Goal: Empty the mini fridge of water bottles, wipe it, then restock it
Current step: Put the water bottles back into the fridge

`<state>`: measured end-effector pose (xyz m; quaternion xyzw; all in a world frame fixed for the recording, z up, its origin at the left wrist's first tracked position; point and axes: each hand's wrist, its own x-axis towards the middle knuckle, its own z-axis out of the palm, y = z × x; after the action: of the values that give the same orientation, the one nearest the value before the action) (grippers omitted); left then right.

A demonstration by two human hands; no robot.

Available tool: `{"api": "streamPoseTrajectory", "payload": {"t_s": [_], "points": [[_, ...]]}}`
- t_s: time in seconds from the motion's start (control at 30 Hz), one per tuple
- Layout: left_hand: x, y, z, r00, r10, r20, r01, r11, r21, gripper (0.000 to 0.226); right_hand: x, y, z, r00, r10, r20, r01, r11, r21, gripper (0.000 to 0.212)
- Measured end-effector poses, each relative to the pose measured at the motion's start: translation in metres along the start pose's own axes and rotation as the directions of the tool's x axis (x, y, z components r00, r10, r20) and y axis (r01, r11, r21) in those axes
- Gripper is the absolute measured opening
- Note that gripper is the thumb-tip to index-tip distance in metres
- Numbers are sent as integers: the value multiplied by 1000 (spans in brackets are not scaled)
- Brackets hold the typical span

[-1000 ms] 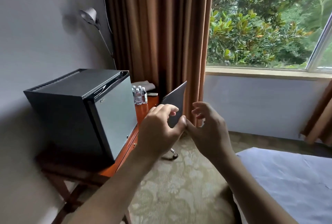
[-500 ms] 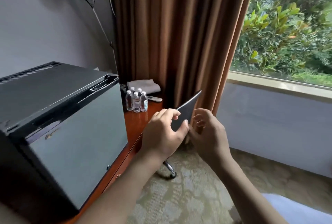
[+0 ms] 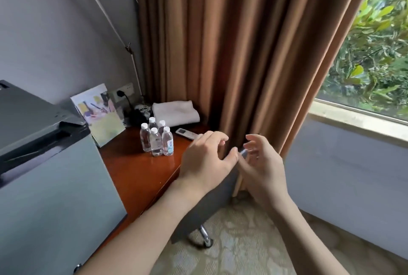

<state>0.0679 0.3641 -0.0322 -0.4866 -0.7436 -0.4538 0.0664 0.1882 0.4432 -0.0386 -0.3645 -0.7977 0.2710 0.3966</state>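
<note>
Both hands raised together mid-frame, above the desk's front corner. Left hand (image 3: 206, 157): back to the camera, fingers loosely curled and slightly apart, nothing held. Right hand (image 3: 262, 164): palm turned inward, fingers curled and spread, thumb tip touching the left thumb; whether it pinches anything cannot be told.

Five water bottles (image 3: 157, 140) stand clustered on the wooden desk (image 3: 141, 171), at 10 o'clock from the hands. Mini fridge (image 3: 48, 186), door closed, at 8 o'clock. Bare desktop between bottles and hands. Folded towel (image 3: 175, 112) behind the bottles; remote (image 3: 186, 133) beside them. Dark chair back (image 3: 205, 204) under the wrists; curtain (image 3: 242, 54) just beyond.
</note>
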Motion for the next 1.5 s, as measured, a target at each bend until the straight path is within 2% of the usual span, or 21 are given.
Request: {"api": "streamPoseTrajectory", "payload": {"t_s": [0.2,0.33,0.5,0.63,0.87,0.97,1.03,1.1,1.2,1.33,1.5], "points": [[76,-19,73,992,-109,-58,114,990,84,34,110,67,26,988,-75,137,65,995,73,45],[104,-48,88,958,-232,-170,260,951,169,29,158,81,66,939,-173,296,137,981,141,40],[105,-98,82,857,-448,-252,494,855,160,24,183,75,132,837,-264,480,190,962,198,41],[104,-153,79,779,-541,-316,606,780,159,28,193,72,194,766,-313,562,184,943,276,33],[117,-278,94,599,-742,-301,777,629,-5,39,217,102,313,682,-219,698,125,975,184,45],[135,-335,104,606,-744,-283,777,629,11,45,231,125,369,672,-155,725,112,988,107,58],[146,-369,113,649,-708,-278,747,663,54,45,239,141,408,668,-70,740,53,998,47,70],[155,-400,124,664,-719,-203,744,661,95,40,242,154,443,641,1,768,-27,999,21,77],[158,-443,144,650,-754,-91,757,632,169,39,232,173,487,618,-8,786,-64,996,60,67],[156,-475,162,647,-747,-155,761,620,187,36,221,190,517,670,37,741,-145,986,81,68],[152,-491,170,609,-785,-118,787,578,217,37,218,201,529,693,51,719,-165,982,90,59]]}}
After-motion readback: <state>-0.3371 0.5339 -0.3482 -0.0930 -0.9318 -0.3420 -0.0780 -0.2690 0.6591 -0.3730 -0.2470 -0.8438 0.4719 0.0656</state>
